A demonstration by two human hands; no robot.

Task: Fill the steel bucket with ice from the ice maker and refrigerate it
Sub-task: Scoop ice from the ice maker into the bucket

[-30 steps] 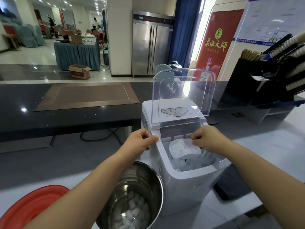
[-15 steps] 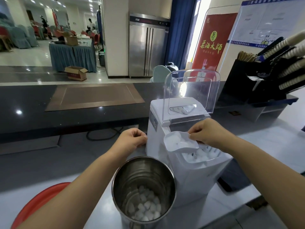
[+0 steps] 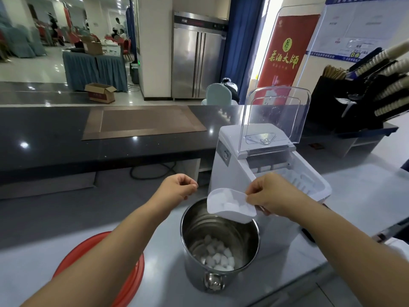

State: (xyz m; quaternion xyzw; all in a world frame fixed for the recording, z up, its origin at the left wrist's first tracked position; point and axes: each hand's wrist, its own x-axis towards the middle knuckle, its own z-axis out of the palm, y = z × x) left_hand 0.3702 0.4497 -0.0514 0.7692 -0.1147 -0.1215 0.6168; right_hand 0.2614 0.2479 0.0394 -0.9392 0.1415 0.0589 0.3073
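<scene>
Right grip [image 3: 274,193] pinches the rear edge of a white plastic ice scoop [image 3: 240,214] between thumb and curled fingers, holding it tilted over the far rim of the steel bucket [image 3: 199,227], with its mouth toward the left. The scoop carries scooped ice [image 3: 228,204]. Left grip [image 3: 178,187] hangs in the air beyond the bucket and left of the ice maker [image 3: 221,165]; its fingers are curled in to the palm, it holds nothing and touches nothing. The bucket stands upright on the pale grey tabletop [image 3: 33,258], just in front of the ice maker's left front corner, with a shallow layer of ice cubes [image 3: 218,259] at its bottom and a handle lug [image 3: 213,282] on its near side. The white ice maker has its clear lid [image 3: 276,111] swung up and standing open, and its ice basket [image 3: 296,180] is exposed behind the right grip. A red plastic basin [image 3: 132,273] lies on the tabletop to the left of the bucket, partly hidden by the left forearm. Behind runs a raised black counter [image 3: 55,140] with a brown mat [image 3: 143,121] on it. Farther back stands a stainless steel refrigerator [image 3: 197,58], doors closed, well apart from the bucket. A black rack of paper cups [image 3: 385,89] stands at the right.
</scene>
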